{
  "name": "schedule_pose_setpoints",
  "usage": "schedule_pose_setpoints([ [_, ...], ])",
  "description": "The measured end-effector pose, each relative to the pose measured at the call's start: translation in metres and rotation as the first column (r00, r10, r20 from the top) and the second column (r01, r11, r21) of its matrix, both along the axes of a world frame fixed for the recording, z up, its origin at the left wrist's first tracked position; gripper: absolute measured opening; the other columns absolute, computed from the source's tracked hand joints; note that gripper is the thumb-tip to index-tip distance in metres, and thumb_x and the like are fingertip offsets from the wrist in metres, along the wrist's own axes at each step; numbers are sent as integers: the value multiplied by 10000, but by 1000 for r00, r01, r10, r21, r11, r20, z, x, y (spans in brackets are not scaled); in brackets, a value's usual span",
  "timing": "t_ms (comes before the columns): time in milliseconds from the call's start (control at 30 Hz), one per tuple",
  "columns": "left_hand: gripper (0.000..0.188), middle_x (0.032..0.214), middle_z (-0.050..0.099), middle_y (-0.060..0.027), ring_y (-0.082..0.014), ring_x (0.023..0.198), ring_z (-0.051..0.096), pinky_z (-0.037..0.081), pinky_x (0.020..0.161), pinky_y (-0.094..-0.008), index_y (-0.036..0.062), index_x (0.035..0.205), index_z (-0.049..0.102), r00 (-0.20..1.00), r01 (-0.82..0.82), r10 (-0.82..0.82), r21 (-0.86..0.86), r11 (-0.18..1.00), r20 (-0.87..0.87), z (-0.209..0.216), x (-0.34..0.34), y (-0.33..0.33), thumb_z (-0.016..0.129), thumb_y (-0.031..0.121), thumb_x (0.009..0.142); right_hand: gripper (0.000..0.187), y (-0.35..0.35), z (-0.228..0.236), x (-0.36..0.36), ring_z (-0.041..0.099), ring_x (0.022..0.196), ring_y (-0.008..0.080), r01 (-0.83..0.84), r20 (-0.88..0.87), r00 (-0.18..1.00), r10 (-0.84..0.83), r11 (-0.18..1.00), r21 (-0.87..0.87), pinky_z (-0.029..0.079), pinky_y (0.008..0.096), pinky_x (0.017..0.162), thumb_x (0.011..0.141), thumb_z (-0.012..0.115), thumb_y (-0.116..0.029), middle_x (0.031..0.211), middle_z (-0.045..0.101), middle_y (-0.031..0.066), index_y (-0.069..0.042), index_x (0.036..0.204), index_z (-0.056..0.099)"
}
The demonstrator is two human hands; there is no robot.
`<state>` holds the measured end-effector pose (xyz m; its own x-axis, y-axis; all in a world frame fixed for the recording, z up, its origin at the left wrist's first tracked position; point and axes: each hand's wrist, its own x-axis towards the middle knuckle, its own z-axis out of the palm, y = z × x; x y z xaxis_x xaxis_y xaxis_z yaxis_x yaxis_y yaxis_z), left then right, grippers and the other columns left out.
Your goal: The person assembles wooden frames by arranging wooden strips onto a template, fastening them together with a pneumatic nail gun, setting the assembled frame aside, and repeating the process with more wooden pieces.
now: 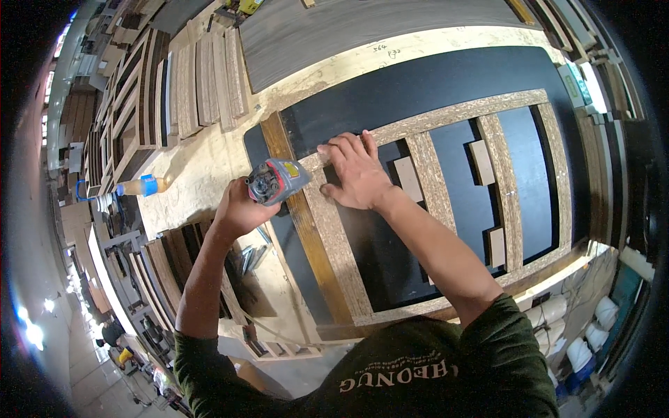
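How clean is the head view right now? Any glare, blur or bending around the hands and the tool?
Head view: the left hand gripping the grey power tool and the right hand flat on the particle-board frame are sharp and evenly lit; the frame's straight rails bow toward the rim; the corners go black; bright lights flare at lower left; faint sheen on the black panel.
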<state>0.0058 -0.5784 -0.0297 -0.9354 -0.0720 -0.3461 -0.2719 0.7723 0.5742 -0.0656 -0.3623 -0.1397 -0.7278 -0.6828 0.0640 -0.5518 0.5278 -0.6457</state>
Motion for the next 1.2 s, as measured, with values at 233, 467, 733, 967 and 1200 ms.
schedule_pose_setpoints([
  [233,189,707,671,-155,-227,719,694,520,631,-341,-18,788,650,999,32,-32,-17,999,-16,-5,-6,0,698,108,655,699,-1,-1,-1,282,1321,291,-8,17,1000,9,1000,-6,98,515,1128,746,639,-393,1301,409,136,-77,1324,406],
  [467,198,714,673,-154,-227,726,694,518,636,-345,-11,797,659,999,39,-40,-19,999,-7,-8,-6,-1,702,115,650,686,0,0,-1,292,1316,295,-6,10,1000,6,1000,-16,107,516,1131,746,640,-381,1295,418,142,-63,1312,420],
  [733,191,716,675,-144,-184,720,684,513,638,-340,-12,799,658,1000,16,-16,12,1000,13,-9,-5,-2,699,109,657,686,0,2,-2,298,1313,293,-14,12,1000,14,1000,-16,106,521,1129,745,640,-390,1293,423,137,-67,1311,424],
  [967,175,704,672,-121,-120,721,651,507,638,-328,-17,804,649,999,45,-45,75,996,-10,-3,-5,1,689,90,672,701,-1,0,0,298,1314,294,-9,8,1000,9,1000,4,99,522,1129,749,628,-414,1314,412,137,-72,1323,415],
  [1200,186,734,678,-137,-175,743,681,515,645,-335,-11,817,652,996,79,-80,-9,997,-49,-6,-12,6,702,100,677,698,-3,-1,-1,291,1319,295,-16,25,1000,16,1000,19,99,521,1131,750,625,-411,1315,410,139,-72,1323,415],
])
